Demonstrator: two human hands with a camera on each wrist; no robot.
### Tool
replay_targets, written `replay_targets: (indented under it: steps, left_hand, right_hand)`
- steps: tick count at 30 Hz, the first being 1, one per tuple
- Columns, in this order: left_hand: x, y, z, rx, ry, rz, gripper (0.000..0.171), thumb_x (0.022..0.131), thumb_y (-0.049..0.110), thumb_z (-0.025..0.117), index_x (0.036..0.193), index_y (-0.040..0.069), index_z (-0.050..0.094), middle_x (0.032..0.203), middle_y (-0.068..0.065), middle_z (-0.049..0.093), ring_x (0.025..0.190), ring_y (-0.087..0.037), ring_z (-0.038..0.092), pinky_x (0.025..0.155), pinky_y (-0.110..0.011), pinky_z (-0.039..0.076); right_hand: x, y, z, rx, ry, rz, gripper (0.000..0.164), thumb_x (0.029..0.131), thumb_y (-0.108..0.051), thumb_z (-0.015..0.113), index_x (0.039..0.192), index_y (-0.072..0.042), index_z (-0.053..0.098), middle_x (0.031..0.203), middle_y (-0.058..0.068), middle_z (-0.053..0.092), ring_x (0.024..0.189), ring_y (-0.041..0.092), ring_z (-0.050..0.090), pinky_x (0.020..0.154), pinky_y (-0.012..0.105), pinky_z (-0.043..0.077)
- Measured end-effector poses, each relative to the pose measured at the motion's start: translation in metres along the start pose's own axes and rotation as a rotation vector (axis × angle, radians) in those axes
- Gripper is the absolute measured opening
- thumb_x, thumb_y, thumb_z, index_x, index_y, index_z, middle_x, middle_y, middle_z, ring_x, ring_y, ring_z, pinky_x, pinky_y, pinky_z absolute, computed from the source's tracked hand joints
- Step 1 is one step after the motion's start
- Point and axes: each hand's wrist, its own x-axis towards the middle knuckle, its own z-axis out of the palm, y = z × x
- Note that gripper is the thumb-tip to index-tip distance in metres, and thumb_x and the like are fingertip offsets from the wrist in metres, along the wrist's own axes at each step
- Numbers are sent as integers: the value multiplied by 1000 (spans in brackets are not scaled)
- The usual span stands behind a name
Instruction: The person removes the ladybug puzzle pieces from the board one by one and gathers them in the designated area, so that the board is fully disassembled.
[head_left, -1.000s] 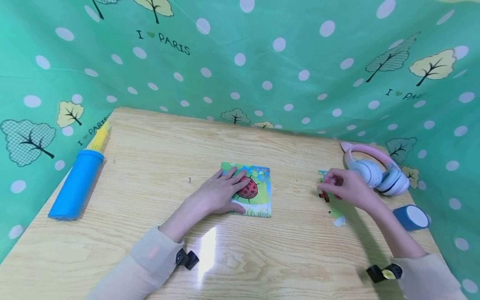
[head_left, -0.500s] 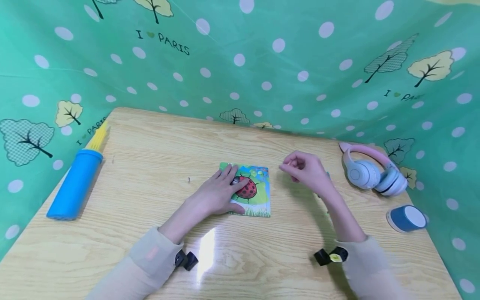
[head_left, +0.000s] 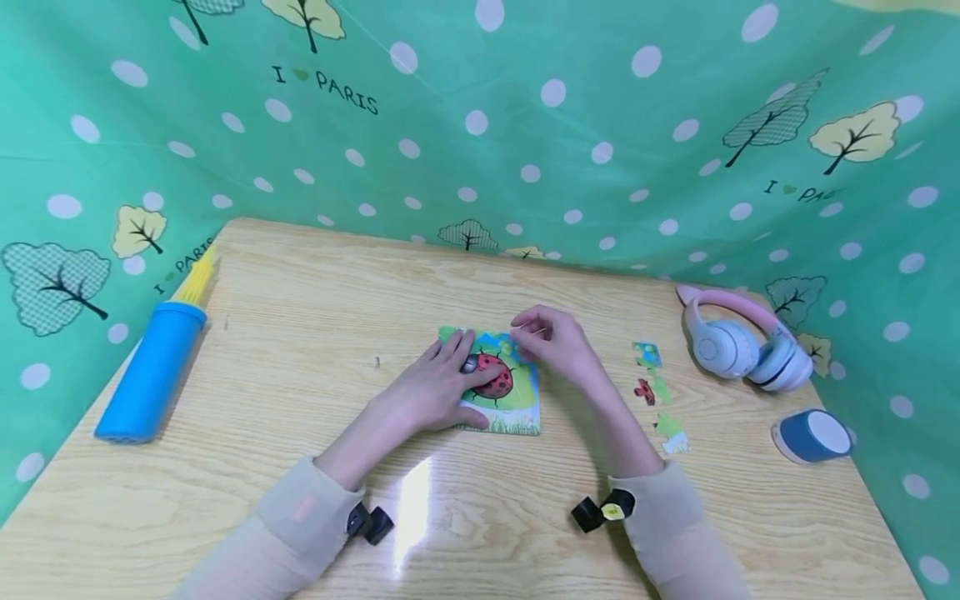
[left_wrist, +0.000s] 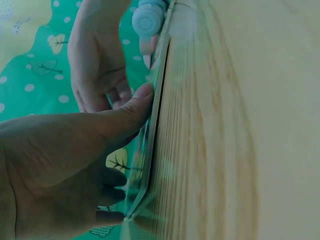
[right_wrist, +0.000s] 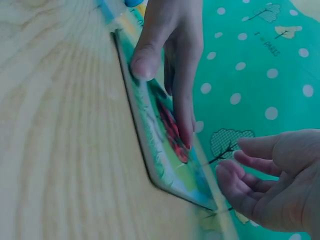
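Observation:
In the head view, a ladybug picture puzzle board [head_left: 521, 400] lies flat on the table. My left hand [head_left: 431, 387] rests spread over its left part, with the thumb along the near edge. The right wrist view shows that hand's fingertips on the red ladybug [right_wrist: 175, 135]. At the board's far right corner, my right hand [head_left: 558, 342] has thumb and fingers bent towards each other, a small gap between them in the right wrist view. I cannot tell whether a piece is between its fingertips. Loose puzzle pieces [head_left: 645, 392] lie in a column to the right.
Pink and white headphones [head_left: 731, 346] and a blue cylinder with a white top [head_left: 813, 437] stand at the table's right. A blue pump with a yellow nozzle [head_left: 153, 371] lies at the left. A green patterned cloth [head_left: 480, 167] hangs behind the wooden table [head_left: 337, 275].
My right hand has moved left from beside the loose pieces to the board's far right corner, uncovering the pieces. The left hand stays on the board.

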Motion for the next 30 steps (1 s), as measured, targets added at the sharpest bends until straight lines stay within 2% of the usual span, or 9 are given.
replay_targets:
  steps: [4,10,16,21,30]
  left_hand:
    - [-5,-3,-1,-9,-13,22,75,92,59,67,157,30,44,171,-26,13,160,-45,13,127,-62,24]
    - [-8,-6,-1,-25,-40,34,75,93,59,65,158,31,41,172,-24,11,161,-43,10,128,-61,22]
    - [-8,-7,-1,-15,-40,35,75,93,59,66,158,31,42,172,-24,13,160,-44,12,127,-62,25]
    - [-9,-7,-2,-8,-37,40,74,93,57,67,157,29,44,171,-26,14,159,-46,14,126,-63,26]
    - [-9,-7,0,37,-44,25,76,92,61,65,158,34,40,172,-22,14,160,-44,14,127,-62,26]
  right_hand:
    - [0,4,4,-36,-29,23,25,100,-14,66,122,-1,68,106,20,73,89,27,73,78,34,65]
    - [1,6,7,-154,-39,22,24,99,-11,68,121,-5,70,107,13,74,91,22,70,80,31,60]
    - [0,9,10,-187,-35,14,27,94,-5,72,121,-6,72,111,12,75,98,22,70,88,35,60]
    - [0,10,12,-219,-26,-7,30,90,-3,75,120,-6,73,109,10,76,95,20,71,88,35,60]
    - [-1,8,17,-260,12,-11,28,88,-2,77,116,-7,75,102,6,76,89,17,69,84,33,60]
